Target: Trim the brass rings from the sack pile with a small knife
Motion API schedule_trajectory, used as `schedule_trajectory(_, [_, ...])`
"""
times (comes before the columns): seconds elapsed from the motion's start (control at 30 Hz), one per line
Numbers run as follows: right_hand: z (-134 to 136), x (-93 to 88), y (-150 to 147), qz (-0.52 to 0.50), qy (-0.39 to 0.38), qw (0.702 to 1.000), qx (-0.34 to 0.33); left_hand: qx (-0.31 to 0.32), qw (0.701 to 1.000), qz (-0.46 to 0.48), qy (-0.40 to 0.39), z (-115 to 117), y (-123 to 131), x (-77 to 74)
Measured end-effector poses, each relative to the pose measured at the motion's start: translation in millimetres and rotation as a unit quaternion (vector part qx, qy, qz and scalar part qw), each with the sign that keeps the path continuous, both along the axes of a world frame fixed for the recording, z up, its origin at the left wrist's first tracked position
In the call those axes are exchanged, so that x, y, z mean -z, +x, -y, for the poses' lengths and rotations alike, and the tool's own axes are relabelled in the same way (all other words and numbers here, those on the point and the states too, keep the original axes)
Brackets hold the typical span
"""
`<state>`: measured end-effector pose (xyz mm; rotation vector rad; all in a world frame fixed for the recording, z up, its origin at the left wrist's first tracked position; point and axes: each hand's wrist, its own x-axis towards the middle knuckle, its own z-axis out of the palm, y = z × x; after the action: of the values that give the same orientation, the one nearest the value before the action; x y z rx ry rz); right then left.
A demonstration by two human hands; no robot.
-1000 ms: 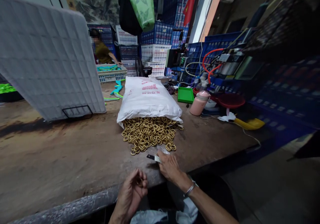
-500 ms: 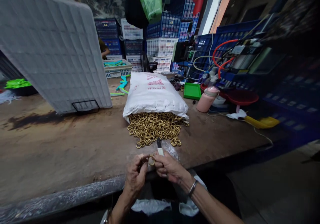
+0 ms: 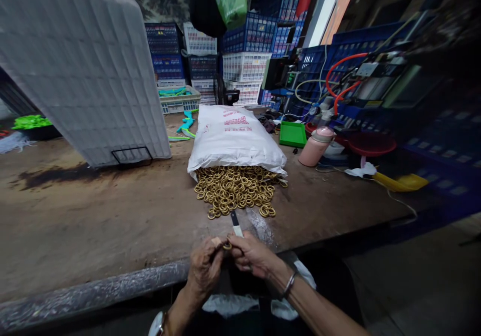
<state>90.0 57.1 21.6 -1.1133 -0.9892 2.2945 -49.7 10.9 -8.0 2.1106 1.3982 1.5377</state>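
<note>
My left hand and my right hand meet at the near table edge. Between their fingertips they pinch one brass ring. My right hand also grips a small knife whose dark blade points away from me. Just beyond the hands lies a heap of brass rings spilling from the open mouth of a white sack. A scrap of clear plastic lies by my right hand.
A grey quilted panel leans at the left. A green tray, pink bottle, red bowl and yellow scoop stand on the right by a machine with red hoses. Stacked crates fill the back.
One second ago my hands were apart, the left lower at the table edge. They came together on a single ring and now hold it a little closer to me.
</note>
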Motion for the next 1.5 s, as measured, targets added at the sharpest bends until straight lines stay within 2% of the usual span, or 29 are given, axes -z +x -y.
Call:
schedule_trajectory(0.17, [5,2.7,-1,0.053,0.071,0.996,0.008,-0.034,0.996,0.032,-0.070,-1,4,7.5])
schedule_trajectory(0.27, [2,7.8,-2,0.093,0.114,0.989,0.034,-0.028,0.985,0.106,-0.136,-2,8,7.0])
schedule_trajectory(0.33, [-1,10.3,-3,0.142,0.186,0.971,0.047,-0.025,0.962,0.190,-0.197,-2,11,4.2])
schedule_trajectory(0.4, [-5,11.4,-2,0.191,0.290,0.936,0.052,-0.020,0.916,0.292,-0.275,-2,13,-0.1])
schedule_trajectory(0.5, [-7,10.8,1,0.243,0.445,0.861,0.034,0.007,0.838,0.404,-0.366,-4,15,-7.3])
schedule_trajectory(0.57, [-7,9.8,4,0.262,0.518,0.815,0.010,0.026,0.821,0.420,-0.387,-5,16,-11.5])
schedule_trajectory(0.63, [-6,8.9,5,0.269,0.546,0.793,0.001,0.024,0.828,0.405,-0.387,-6,17,-14.3])
schedule_trajectory(0.7, [-7,8.4,4,0.273,0.519,0.810,0.011,0.002,0.849,0.379,-0.368,-7,18,-14.9])
schedule_trajectory(0.8, [-8,8.9,1,0.263,0.424,0.866,0.021,-0.033,0.903,0.303,-0.303,-7,19,-11.3])
schedule_trajectory(0.87, [-9,10.1,-1,0.246,0.380,0.892,0.016,-0.047,0.933,0.239,-0.266,-7,18,-7.7])
schedule_trajectory(0.97, [-12,12.0,-2,0.233,0.354,0.905,0.022,-0.049,0.946,0.200,-0.248,-6,18,-4.6])
schedule_trajectory(1.1, [-17,11.7,-5,0.237,0.343,0.908,0.030,-0.009,0.915,0.287,-0.283,-8,18,-5.0])
schedule_trajectory(1.33, [-22,11.9,-8,0.293,0.403,0.866,0.042,0.041,0.803,0.418,-0.422,-17,18,-5.3])
schedule_trajectory(1.5, [-24,12.1,-10,0.267,0.412,0.871,0.020,0.074,0.780,0.447,-0.432,-15,17,-7.6])
